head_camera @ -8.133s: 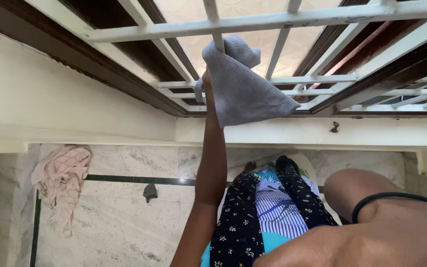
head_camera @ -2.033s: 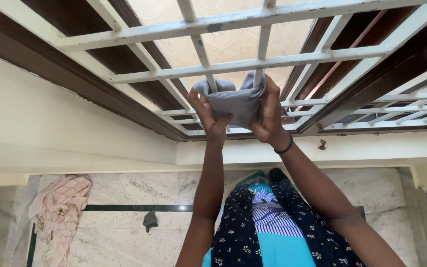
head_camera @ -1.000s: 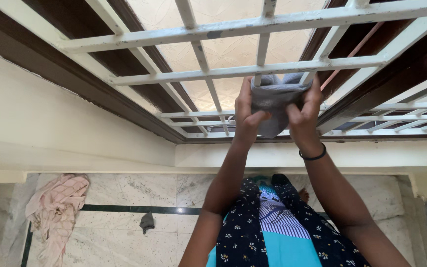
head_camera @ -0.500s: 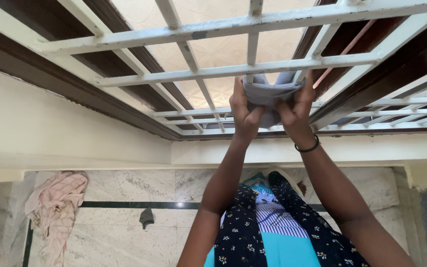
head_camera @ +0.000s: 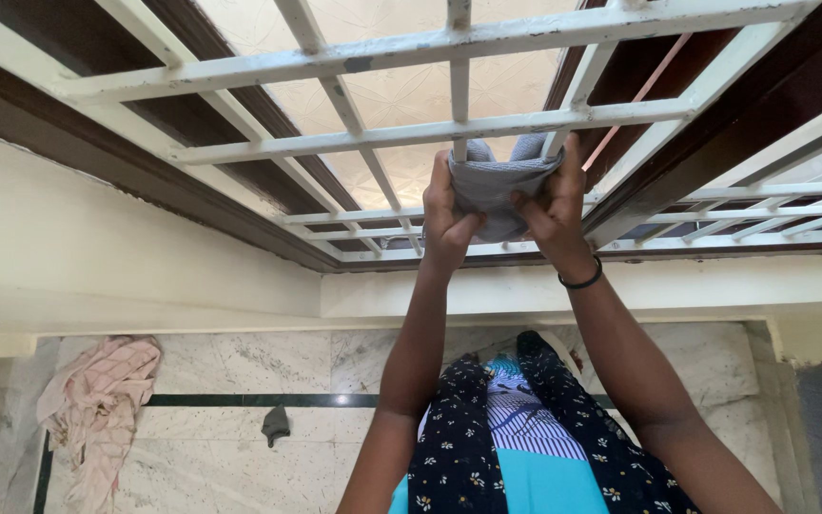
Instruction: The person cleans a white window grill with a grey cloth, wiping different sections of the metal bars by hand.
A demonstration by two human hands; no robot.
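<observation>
Both hands have shifted slightly left along the window grille since half a second ago, and the grey cloth has travelled with them.

Count: two hands, one grey cloth, one black wristband, one white grille, two items on the floor.

Left hand point(head_camera: 446, 211): arm raised and nearly straight, fingers curled shut on the left end of the grey cloth point(head_camera: 497, 190), thumb pressed against its underside.

Right hand point(head_camera: 556, 205): arm raised, bent a little at the elbow, fingers closed on the right end of the same cloth. A black wristband point(head_camera: 579, 278) circles this wrist.

Cloth position: bunched between the two hands and looped over a vertical bar of the white grille point(head_camera: 382, 135), directly below a horizontal bar. Both cloth ends protrude on the far side of the grille. Its long axis runs left to right from hand to hand, with a loose fold hanging down at the middle.

Surroundings: a dark brown window frame point(head_camera: 240, 205) borders the grille, with a cream wall to the left. On the marble floor point(head_camera: 221, 447) below, a pink cloth point(head_camera: 97, 400) lies at the far left, and a small dark rag point(head_camera: 276, 425) lies near it, well apart from the hands.
</observation>
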